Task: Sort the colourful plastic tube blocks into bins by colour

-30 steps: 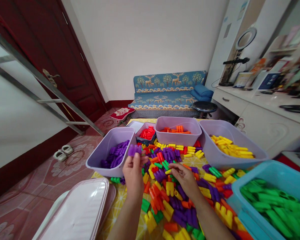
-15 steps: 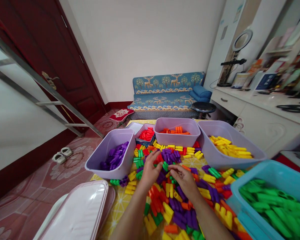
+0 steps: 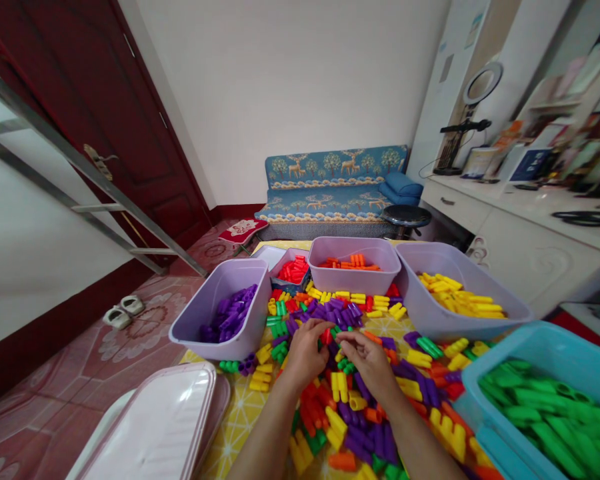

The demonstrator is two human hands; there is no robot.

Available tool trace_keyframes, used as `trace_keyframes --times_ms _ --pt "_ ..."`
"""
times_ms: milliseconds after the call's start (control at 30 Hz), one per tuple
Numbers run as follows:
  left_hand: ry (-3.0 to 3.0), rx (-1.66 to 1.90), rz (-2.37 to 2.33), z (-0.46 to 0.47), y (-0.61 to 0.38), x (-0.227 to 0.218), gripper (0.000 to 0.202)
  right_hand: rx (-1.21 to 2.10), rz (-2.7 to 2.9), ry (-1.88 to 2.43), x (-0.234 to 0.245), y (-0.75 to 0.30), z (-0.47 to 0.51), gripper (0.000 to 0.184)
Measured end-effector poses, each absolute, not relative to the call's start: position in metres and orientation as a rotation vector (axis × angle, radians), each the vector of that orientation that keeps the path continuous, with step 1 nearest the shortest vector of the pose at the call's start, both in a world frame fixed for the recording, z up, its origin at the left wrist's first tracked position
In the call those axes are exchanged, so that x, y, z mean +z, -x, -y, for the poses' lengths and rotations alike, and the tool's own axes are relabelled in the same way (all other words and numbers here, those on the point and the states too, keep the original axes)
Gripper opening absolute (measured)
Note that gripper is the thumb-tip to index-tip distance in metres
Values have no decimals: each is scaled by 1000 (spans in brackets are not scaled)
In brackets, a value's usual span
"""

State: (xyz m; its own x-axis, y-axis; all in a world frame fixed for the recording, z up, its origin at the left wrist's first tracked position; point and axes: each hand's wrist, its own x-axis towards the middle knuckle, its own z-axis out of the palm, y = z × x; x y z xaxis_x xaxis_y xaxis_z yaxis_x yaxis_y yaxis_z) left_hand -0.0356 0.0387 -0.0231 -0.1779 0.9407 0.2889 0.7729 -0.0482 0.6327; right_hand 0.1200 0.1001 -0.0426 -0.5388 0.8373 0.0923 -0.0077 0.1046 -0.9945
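Bent fingers of my left hand [image 3: 307, 350] close around a small red plastic tube block [image 3: 326, 337], partly hidden by the fingers, low over the middle of the pile. Just to its right, my right hand [image 3: 367, 357] hovers with its fingers loosely curved and apart. I see nothing clearly held in it. Green tube blocks [image 3: 347, 366] lie close under its fingertips. Loose yellow [image 3: 339, 385], purple [image 3: 343, 312] and orange blocks cover the table around both hands.
Lilac bins hold purple [image 3: 180, 327], orange [image 3: 387, 270] and yellow [image 3: 520, 310] blocks; a small box [image 3: 294, 288] holds red ones. At right, a turquoise bin [image 3: 495, 427] contains green blocks. White lids [image 3: 155, 427] lie front left. A blue sofa [image 3: 330, 197] stands behind.
My left hand has drawn slightly back and right, its fingers curling from spread to closed around the red block. My right hand has barely moved.
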Motion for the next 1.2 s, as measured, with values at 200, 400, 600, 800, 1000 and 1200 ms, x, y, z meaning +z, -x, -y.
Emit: trace_keyframes --times_ms 200,400,600,800,1000,1200 --pt "-1710 1137 -1992 -39 39 -31 22 1525 1637 838 -40 -120 -98 34" --pt "-1579 1156 -1961 -38 46 -32 39 1496 1575 863 -40 -119 -97 37" --pt "-1493 1170 -1909 -34 49 -26 23 1516 1626 869 -43 -121 -101 40" --pt "-1525 1332 -1825 -27 49 -18 17 1493 1641 865 -43 -121 -102 38" --pt "-1163 1650 -1529 -24 39 -6 17 1397 1692 806 -44 -119 -100 40" --pt "-1001 1612 -1284 -28 24 -13 29 1289 1779 757 -42 -120 -97 30"
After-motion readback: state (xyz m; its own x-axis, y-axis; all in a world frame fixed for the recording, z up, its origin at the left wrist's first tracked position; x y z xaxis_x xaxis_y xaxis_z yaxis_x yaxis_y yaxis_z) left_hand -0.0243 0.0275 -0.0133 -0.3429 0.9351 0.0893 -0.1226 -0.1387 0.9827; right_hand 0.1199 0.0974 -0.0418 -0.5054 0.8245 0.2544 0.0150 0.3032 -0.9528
